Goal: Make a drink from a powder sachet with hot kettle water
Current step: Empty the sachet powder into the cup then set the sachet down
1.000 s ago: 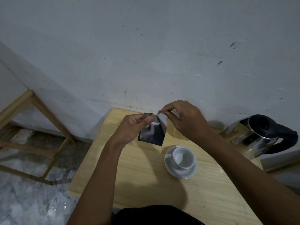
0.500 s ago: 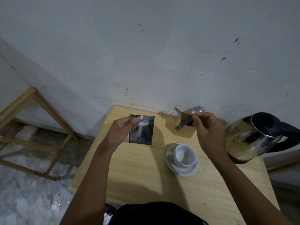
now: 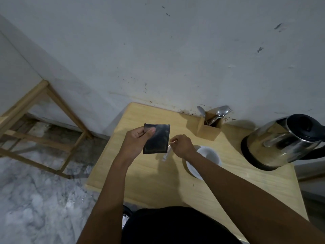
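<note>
Pinched by its upper left corner, the sachet [image 3: 157, 139] is held upright in the left hand [image 3: 136, 142], thumb on the front and fingers behind, above the left half of the worktop [image 3: 154, 180]. In the single head view the right hand [image 3: 182, 146] is seen just beside the sachet's right edge, its fingertips [image 3: 173, 141] closed on a small pale scrap. Whether that scrap joins the thin torn strip [image 3: 166, 154] seen below the hand cannot be told, nor whether the strip hangs or lies on the wood.

The cup [image 3: 209, 155] on its saucer [image 3: 193, 170] is placed towards the right, partly hidden by the right forearm. The kettle [image 3: 279, 143] is set at the right edge, and a wooden holder [image 3: 210, 130] with spoons [image 3: 220, 111] stands at the back edge against the wall [image 3: 158, 50].

Powder could be spilled onto the worktop, since the sachet's top appears already torn and it is held to the left of the cup, not over it; a tilt too early would cause that. The cup could also be knocked by the right forearm, which crosses just above it.

The sachet is a flat, dark, glossy square, likely a slippery foil. The cup and saucer look like smooth white ceramic, round in shape. The kettle is polished metal with a black lid and handle. The worktop is pale wood with a fine grain, rounded at its corners.
</note>
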Action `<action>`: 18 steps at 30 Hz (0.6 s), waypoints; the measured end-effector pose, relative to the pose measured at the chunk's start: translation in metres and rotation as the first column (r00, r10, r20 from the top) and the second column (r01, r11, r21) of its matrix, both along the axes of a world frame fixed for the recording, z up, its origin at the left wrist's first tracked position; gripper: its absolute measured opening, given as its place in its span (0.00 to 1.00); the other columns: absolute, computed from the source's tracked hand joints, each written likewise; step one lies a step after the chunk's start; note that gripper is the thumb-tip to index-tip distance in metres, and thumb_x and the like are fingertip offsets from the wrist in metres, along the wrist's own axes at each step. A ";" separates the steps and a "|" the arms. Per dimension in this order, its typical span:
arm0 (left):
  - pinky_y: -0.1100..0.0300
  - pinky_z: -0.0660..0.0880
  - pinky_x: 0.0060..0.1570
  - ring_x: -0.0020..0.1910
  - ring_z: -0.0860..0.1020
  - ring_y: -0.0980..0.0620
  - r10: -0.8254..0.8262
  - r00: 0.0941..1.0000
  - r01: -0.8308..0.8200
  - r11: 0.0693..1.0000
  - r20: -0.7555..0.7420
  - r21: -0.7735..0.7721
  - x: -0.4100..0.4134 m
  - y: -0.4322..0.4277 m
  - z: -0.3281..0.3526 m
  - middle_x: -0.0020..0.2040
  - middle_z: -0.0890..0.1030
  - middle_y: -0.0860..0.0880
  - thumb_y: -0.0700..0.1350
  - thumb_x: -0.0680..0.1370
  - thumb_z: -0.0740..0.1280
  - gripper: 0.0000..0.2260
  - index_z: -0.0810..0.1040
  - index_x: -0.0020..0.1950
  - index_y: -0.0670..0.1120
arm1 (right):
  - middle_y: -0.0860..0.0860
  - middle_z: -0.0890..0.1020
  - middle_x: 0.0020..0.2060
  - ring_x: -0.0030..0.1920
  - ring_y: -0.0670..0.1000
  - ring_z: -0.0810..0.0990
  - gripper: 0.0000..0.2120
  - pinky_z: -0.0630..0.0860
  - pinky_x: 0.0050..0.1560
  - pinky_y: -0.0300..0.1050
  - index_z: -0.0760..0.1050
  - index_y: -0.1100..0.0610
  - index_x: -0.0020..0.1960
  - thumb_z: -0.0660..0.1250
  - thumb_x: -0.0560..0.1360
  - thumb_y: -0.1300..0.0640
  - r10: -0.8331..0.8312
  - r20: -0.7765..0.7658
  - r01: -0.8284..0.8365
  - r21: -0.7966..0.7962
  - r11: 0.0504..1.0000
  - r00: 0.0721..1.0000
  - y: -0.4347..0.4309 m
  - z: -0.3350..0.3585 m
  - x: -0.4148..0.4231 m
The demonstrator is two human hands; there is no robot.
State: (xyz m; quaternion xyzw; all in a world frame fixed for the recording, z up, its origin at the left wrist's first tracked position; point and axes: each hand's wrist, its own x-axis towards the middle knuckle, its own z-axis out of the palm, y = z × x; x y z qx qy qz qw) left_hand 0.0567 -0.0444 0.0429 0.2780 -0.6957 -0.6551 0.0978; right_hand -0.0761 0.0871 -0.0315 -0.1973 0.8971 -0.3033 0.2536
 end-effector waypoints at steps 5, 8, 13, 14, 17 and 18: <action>0.58 0.73 0.45 0.44 0.80 0.53 0.044 0.999 -0.044 0.999 0.018 0.022 0.008 0.004 -0.005 0.44 0.85 0.46 0.53 0.77 0.66 0.11 0.83 0.48 0.48 | 0.55 0.82 0.53 0.50 0.53 0.80 0.08 0.74 0.48 0.41 0.82 0.60 0.52 0.64 0.77 0.61 0.109 -0.011 -0.107 0.141 0.984 0.994 -0.002 -0.020 -0.010; 0.57 0.73 0.46 0.45 0.81 0.53 0.057 0.998 -0.058 0.998 0.010 0.030 0.009 0.006 -0.006 0.47 0.85 0.44 0.53 0.77 0.67 0.10 0.84 0.49 0.48 | 0.54 0.83 0.50 0.49 0.53 0.80 0.10 0.74 0.47 0.43 0.82 0.58 0.51 0.63 0.79 0.57 -0.018 -0.039 0.017 -0.022 1.000 0.999 0.003 -0.006 -0.011; 0.57 0.74 0.46 0.45 0.81 0.54 0.058 0.998 -0.057 0.997 -0.008 0.056 0.005 0.012 -0.005 0.47 0.85 0.45 0.52 0.77 0.67 0.10 0.84 0.48 0.49 | 0.50 0.83 0.53 0.53 0.50 0.81 0.12 0.77 0.55 0.47 0.80 0.56 0.56 0.62 0.80 0.53 -0.159 0.349 0.305 -0.416 0.857 0.923 0.028 0.052 0.010; 0.56 0.74 0.47 0.45 0.81 0.53 0.051 0.999 -0.050 0.996 -0.013 0.075 0.002 0.013 -0.004 0.46 0.85 0.45 0.53 0.77 0.67 0.10 0.83 0.49 0.48 | 0.50 0.84 0.53 0.54 0.50 0.82 0.12 0.77 0.55 0.48 0.80 0.55 0.56 0.62 0.80 0.52 -0.069 0.426 0.282 -0.460 0.842 0.902 0.037 0.059 0.016; 0.54 0.77 0.50 0.47 0.82 0.51 0.024 0.999 -0.018 0.989 -0.042 0.150 -0.007 0.024 0.000 0.49 0.86 0.45 0.51 0.77 0.68 0.10 0.83 0.51 0.47 | 0.51 0.85 0.50 0.53 0.50 0.83 0.09 0.78 0.54 0.47 0.81 0.53 0.54 0.66 0.78 0.52 0.122 0.419 0.130 -0.523 0.842 0.900 0.061 0.063 0.032; 0.54 0.78 0.51 0.48 0.82 0.50 0.009 0.999 0.001 0.985 -0.054 0.171 -0.011 0.028 0.002 0.50 0.86 0.44 0.51 0.77 0.68 0.11 0.83 0.52 0.46 | 0.52 0.86 0.47 0.51 0.51 0.83 0.07 0.78 0.52 0.46 0.82 0.54 0.52 0.68 0.77 0.54 0.106 0.382 0.120 -0.522 0.844 0.918 0.067 0.061 0.034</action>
